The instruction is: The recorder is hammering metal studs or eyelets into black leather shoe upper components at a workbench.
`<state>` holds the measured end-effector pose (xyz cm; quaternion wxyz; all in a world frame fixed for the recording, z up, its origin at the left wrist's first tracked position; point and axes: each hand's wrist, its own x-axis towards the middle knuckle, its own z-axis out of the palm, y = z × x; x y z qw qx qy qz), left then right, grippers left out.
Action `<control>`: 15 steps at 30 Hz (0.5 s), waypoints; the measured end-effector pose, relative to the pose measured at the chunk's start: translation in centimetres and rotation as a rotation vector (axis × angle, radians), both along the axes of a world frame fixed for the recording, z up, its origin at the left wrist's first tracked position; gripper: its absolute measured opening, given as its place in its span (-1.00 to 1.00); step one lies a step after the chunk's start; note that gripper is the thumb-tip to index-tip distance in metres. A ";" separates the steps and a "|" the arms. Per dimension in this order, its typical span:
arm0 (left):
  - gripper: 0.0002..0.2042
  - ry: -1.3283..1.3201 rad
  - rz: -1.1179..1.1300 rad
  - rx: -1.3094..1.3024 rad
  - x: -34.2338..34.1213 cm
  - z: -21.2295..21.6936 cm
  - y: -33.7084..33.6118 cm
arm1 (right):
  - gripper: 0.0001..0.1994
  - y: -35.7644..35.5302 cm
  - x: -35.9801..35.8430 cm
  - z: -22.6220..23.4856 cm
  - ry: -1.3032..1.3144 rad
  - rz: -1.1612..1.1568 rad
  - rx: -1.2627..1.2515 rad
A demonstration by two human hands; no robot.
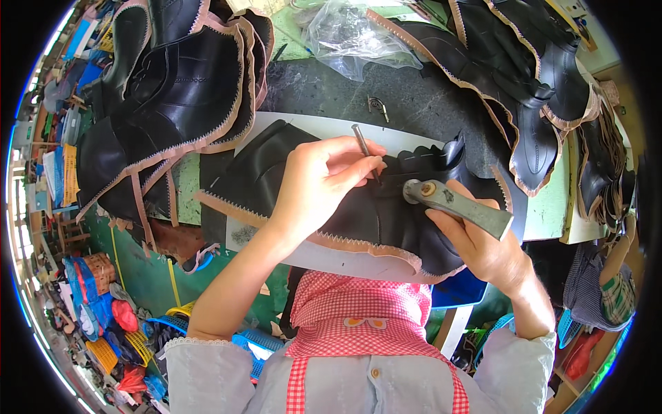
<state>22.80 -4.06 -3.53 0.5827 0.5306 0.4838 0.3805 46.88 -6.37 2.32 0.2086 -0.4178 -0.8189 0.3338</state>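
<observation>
My left hand pinches a slim metal punch, its lower tip on a black leather shoe upper. The upper has a tan zigzag-cut lining edge and lies over a pale board. My right hand is closed round a hammer. The hammer's head is just right of the punch, over the leather, and apart from the punch's top. Most of the hammer's handle is hidden by my fingers.
Stacked black leather uppers lie at the left, and more uppers at the right. A clear plastic bag rests at the back of the dark work mat. A small metal piece lies on that mat. Baskets stand below on both sides.
</observation>
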 end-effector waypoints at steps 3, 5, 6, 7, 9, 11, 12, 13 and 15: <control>-0.82 -0.022 0.019 -0.017 0.1 -0.3 -0.1 | -0.86 0.0 0.1 -0.2 0.012 0.003 0.026; -0.82 -0.022 0.021 -0.015 0.2 -0.3 -0.1 | -0.86 -0.1 0.0 -0.2 0.009 -0.006 0.008; -0.83 -0.023 0.023 -0.014 0.2 -0.2 -0.2 | -0.86 -0.1 0.0 -0.2 0.005 -0.016 -0.011; -0.83 -0.025 0.024 -0.012 0.3 -0.3 -0.3 | -0.86 -0.2 0.1 -0.2 0.004 -0.016 -0.009; -0.84 0.007 0.037 0.067 0.6 -0.3 -0.4 | -0.87 -0.2 0.2 -0.1 0.004 -0.001 0.013; -0.85 0.018 0.051 0.087 0.8 -0.4 -0.7 | -0.86 0.2 0.1 0.1 0.016 -0.013 0.002; -0.85 0.032 0.064 0.103 0.9 -0.6 -0.8 | -0.85 0.5 0.0 0.2 0.029 -0.025 -0.014; -0.85 0.006 0.090 0.158 1.2 -1.1 -1.1 | -0.84 0.8 0.1 1.2 -0.005 -0.036 -0.052; -0.85 0.083 0.108 0.349 1.3 -1.1 -1.5 | -0.79 1.1 -0.4 3.9 0.010 -0.054 -0.007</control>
